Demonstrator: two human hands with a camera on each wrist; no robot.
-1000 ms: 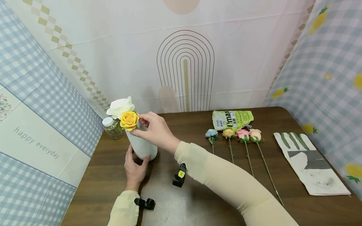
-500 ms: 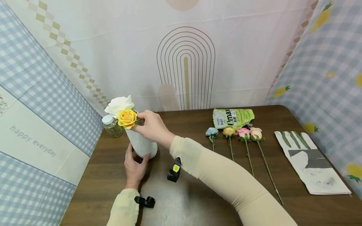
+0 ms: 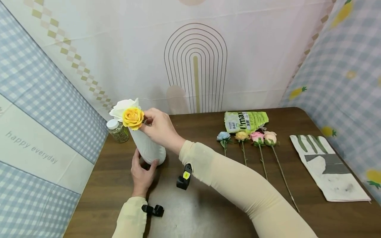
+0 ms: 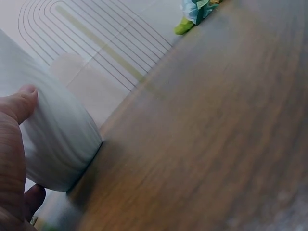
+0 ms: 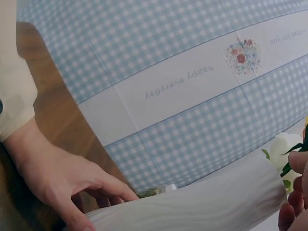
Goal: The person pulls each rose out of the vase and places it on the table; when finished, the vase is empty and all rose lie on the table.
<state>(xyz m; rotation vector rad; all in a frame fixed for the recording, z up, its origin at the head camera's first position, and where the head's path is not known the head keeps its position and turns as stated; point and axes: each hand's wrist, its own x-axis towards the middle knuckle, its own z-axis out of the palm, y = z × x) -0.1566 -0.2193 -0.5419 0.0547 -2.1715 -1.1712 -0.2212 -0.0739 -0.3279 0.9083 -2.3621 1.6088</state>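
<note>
A white ridged vase stands at the left of the table. My left hand grips it low down, thumb on one side and fingers on the other; the left wrist view shows the thumb on the vase. A white rose sits at the vase's mouth. In front of it is a yellow rose, which my right hand pinches just under the bloom. The right wrist view shows those fingertips by the green stem at the rim; the lower stem is hidden.
Behind the vase is a white-lidded jar. To the right lie a blue flower, a yellow flower, a pink one and a peach one, below a green packet. A folded glove lies at far right.
My right hand and the yellow rose shifted slightly left, then a little upward in the head view, which has itself tilted a bit. The left hand keeps its grip on the vase.
</note>
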